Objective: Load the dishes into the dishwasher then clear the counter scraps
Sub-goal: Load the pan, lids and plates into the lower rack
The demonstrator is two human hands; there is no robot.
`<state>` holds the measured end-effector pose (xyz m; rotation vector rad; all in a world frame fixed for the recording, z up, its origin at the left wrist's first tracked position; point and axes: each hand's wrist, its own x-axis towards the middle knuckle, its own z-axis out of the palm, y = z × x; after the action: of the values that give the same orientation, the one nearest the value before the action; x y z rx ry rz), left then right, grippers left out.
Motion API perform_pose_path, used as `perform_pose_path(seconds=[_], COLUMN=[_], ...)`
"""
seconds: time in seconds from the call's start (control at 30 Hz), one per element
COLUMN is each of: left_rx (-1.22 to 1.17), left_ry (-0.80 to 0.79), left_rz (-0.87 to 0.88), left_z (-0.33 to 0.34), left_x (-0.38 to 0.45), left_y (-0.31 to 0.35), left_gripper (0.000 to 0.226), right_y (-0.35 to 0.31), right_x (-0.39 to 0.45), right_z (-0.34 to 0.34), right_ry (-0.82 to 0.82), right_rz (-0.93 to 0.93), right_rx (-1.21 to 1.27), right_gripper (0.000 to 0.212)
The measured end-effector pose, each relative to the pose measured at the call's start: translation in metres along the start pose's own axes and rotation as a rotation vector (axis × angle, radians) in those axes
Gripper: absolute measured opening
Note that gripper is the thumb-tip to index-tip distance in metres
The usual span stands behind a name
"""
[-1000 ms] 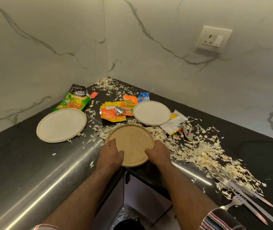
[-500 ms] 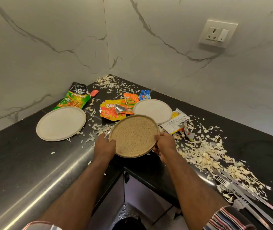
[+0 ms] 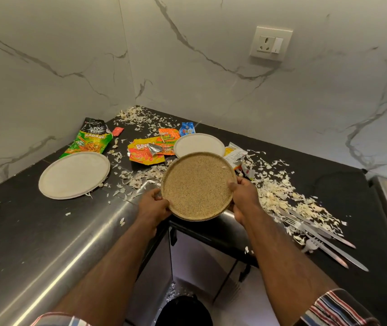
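Brown plate: a round speckled brown plate (image 3: 198, 185) is lifted clear of the tabletop (image 3: 23, 227), tilted with its face toward the camera, above the inner corner edge.
Left hand: the left hand (image 3: 153, 205) grips the plate's lower left rim, thumb on the face side.
Right hand: the right hand (image 3: 244, 196) grips the right rim, thumb over the edge, fingers behind.
Hands together: one on each side, the plate between them.
Small white plate: a small white plate (image 3: 198, 145) lies flat just behind the brown one, partly covered by it.
Large white plate: a large white plate (image 3: 74, 174) lies flat well to the left.
Writing: the green packet (image 3: 88, 138) behind the large plate reads "TOO YUMM" and "KARARE"; the yellow-orange packet (image 3: 144, 152) shows "BING"; the orange packet (image 3: 169, 140) beside it carries "50" and "FREE", the rest too small to read.
Other wrappers: a blue sachet (image 3: 187, 129), a small red wrapper (image 3: 118, 131) and a white-yellow wrapper (image 3: 236, 155), print unreadable.
Scraps: pale peel scraps (image 3: 274, 191) lie strewn from the back corner to the right.
Cutlery: forks and knives (image 3: 321, 238) lie at the right, partly among the scraps.
Wall: a socket with switch (image 3: 271, 43) sits on the marble wall.
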<state>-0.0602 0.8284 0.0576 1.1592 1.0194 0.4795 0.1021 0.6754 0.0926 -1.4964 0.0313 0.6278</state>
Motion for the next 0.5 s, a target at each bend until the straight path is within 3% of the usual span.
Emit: perform_pose_path(seconds=[0.1,0.2,0.5], left_rx=[-0.073,-0.125,-0.092], left_ry=[-0.02,-0.005,-0.098], left_rz=[-0.001,-0.017,-0.057], left_z=[0.002,0.005,0.021], left_x=[-0.012,-0.027,-0.089], left_y=[-0.009,-0.025,-0.059], left_gripper=[0.042,0.039,0.05], right_y=[0.008,0.027,0.06], right_x=[-0.019,-0.035,-0.077], right_z=[-0.016,-0.036,-0.101], right_ry=[0.029,0.071,0.14], right_rz=[0.003,0.01,-0.034], right_rx=[0.024,0.008,-0.082], right_gripper=[0.021,0.019,0.057])
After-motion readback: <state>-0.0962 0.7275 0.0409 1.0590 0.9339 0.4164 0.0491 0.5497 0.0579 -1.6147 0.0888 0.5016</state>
